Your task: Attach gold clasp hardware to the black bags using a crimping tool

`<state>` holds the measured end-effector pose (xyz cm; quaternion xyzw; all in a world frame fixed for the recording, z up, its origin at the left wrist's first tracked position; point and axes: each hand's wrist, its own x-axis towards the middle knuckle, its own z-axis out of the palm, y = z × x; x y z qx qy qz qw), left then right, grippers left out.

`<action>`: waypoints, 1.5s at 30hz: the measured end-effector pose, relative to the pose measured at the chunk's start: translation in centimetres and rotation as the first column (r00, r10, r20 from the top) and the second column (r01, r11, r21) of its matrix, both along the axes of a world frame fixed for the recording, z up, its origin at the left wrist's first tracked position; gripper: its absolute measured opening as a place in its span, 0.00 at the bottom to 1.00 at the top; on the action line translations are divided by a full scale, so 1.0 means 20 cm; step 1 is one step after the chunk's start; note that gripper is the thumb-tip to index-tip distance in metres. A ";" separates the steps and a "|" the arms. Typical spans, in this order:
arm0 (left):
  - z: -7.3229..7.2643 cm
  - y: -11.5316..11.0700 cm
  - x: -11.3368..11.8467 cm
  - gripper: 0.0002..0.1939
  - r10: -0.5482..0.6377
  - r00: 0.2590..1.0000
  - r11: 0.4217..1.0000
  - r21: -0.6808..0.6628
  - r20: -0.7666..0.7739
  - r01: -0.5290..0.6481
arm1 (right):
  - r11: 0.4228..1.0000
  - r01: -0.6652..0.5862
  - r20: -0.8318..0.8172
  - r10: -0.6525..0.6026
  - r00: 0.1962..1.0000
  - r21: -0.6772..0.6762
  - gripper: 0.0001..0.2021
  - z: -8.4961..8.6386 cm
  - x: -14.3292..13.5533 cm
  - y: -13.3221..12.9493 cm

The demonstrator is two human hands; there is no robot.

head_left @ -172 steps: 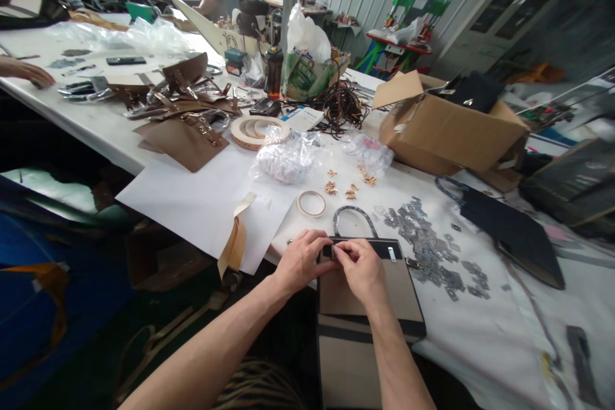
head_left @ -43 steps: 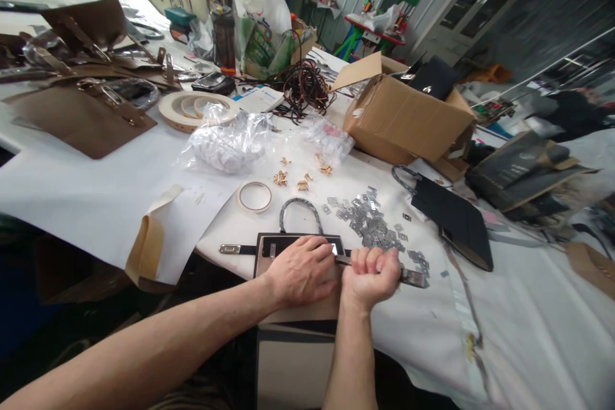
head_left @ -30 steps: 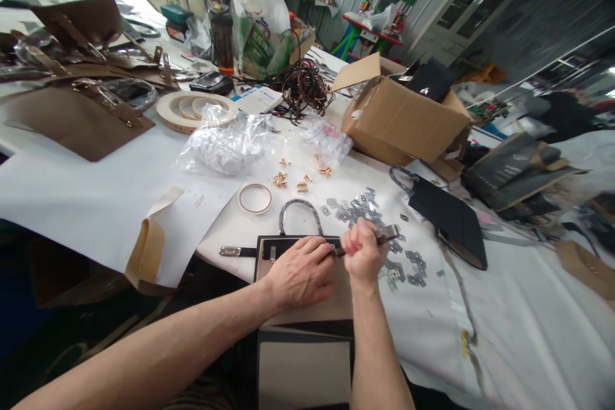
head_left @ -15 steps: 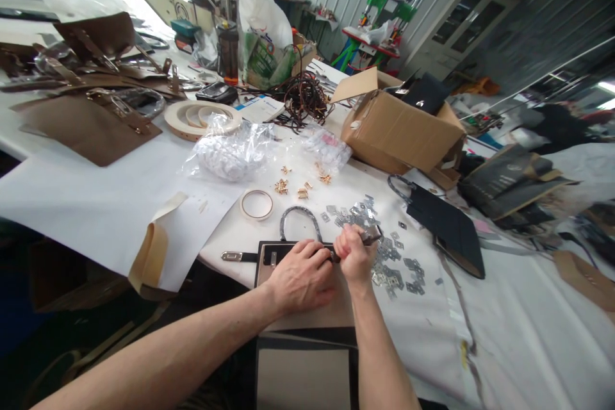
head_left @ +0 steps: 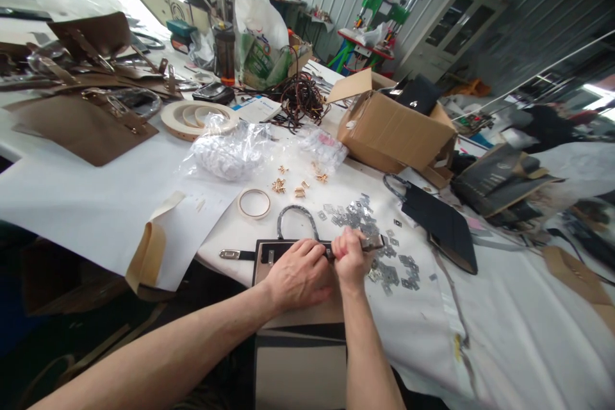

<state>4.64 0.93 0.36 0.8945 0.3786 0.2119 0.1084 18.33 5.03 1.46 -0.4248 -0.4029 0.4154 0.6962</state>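
A dark handbag with a tan-grey panel (head_left: pixel 267 274) lies in front of me at the table's edge. Its looped handle (head_left: pixel 296 208) points away, and a black strap with a metal plate (head_left: pixel 230 254) sticks out left. My left hand (head_left: pixel 298 274) rests across the bag, fingers bent together over its top edge, holding it. Beside it my right hand (head_left: pixel 352 255) is a fist at the bag's upper right corner. A grey metal piece with a dark end (head_left: pixel 373 243) juts from this fist; its kind is unclear. My fingers hide that corner.
Small metal plates (head_left: pixel 384 272) lie scattered to the right, near another black handbag (head_left: pixel 437 221). Beyond are a tape roll (head_left: pixel 254 204), gold-coloured fittings (head_left: pixel 278 186), a plastic bag (head_left: pixel 225 154) and a cardboard box (head_left: pixel 391 131). Brown bag parts (head_left: pixel 77 128) are at left.
The metal piece in my right fist has tilted from slanting upward to nearly level. My left hand stays on the bag. The whole view has shifted slightly.
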 end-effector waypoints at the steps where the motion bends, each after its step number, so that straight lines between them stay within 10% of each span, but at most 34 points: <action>1: 0.00 0.00 0.00 0.21 0.003 1.000 1.000 0.000 0.003 -0.003 | 1.000 -0.003 -0.001 0.003 1.000 -0.018 0.28 -0.03 0.00 -0.01; 13: 0.04 -0.01 -0.18 0.26 0.126 0.986 0.992 -0.039 0.113 -0.123 | 0.987 0.142 -0.055 -0.139 0.989 0.074 0.19 0.32 0.16 -0.23; 24: -0.02 0.02 -0.28 0.16 0.156 0.973 0.985 -0.096 0.171 -0.141 | 0.958 0.254 -0.218 -0.222 0.950 0.132 0.24 0.07 -0.23 -0.22; 45: -0.02 0.08 -0.29 0.10 0.158 0.949 0.965 -0.245 0.274 -0.090 | 0.863 0.453 -0.135 -0.433 0.891 0.224 0.22 0.03 -0.39 -0.19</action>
